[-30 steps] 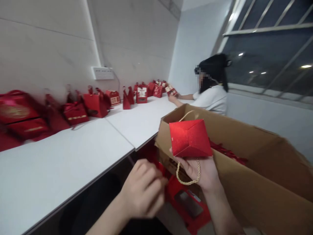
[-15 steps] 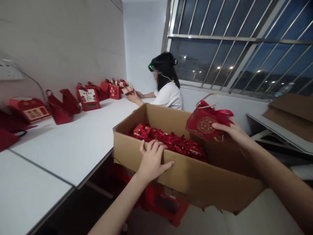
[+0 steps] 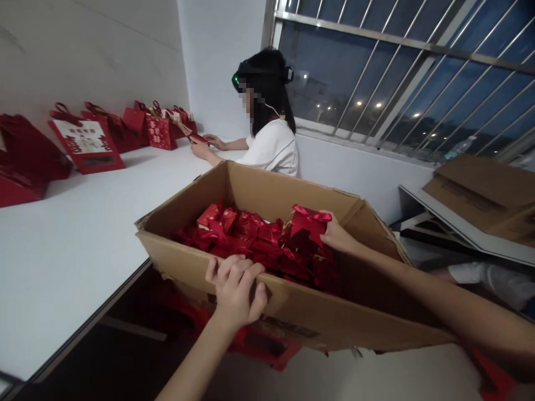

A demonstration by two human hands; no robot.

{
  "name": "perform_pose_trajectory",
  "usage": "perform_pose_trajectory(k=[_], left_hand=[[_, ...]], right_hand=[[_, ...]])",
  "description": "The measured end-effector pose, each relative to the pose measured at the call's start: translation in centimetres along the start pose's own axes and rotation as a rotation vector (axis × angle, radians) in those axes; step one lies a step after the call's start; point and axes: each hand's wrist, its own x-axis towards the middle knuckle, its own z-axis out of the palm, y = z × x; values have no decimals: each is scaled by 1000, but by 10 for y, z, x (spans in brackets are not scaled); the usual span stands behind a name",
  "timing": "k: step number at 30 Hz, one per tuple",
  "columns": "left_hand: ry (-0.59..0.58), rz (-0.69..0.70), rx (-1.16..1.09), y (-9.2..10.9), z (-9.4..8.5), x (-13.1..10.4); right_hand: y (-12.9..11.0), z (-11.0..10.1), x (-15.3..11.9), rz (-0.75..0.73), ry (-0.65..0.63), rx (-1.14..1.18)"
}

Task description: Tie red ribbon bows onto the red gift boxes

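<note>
A large open cardboard box (image 3: pixel 292 303) stands in front of me. My left hand (image 3: pixel 236 287) is closed over its near rim, fingers over the edge and thumb on the outside. Inside lie several red gift boxes (image 3: pixel 217 217) with shiny ribbons, piled against one another. My right hand (image 3: pixel 336 234) reaches in over the right part of the cardboard box and grips a small red gift bag (image 3: pixel 307 228) with a ribbon on top. The gift bag is just above the pile; whether its underside touches the others I cannot tell.
Several red gift bags (image 3: pixel 90 139) stand along the wall on the white table (image 3: pixel 92 239). Beyond the box sits a co-worker (image 3: pixel 271 145) in a white top, hands on a red item. Red stools (image 3: pixel 267 345) are below. Another cardboard box (image 3: pixel 485 189) lies at right.
My right hand has lowered the red gift bag from above the cardboard box's right side into it, over the pile. My left hand stays on the rim. The view has shifted.
</note>
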Motion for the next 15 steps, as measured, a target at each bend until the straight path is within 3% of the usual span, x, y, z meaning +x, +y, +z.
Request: perform_pose_trajectory(k=[8, 15], left_hand=[[-95, -47, 14, 4, -7, 2], [-117, -87, -31, 5, -7, -4]], right_hand=[[-58, 76, 47, -37, -115, 126], [-73, 142, 33, -21, -186, 275]])
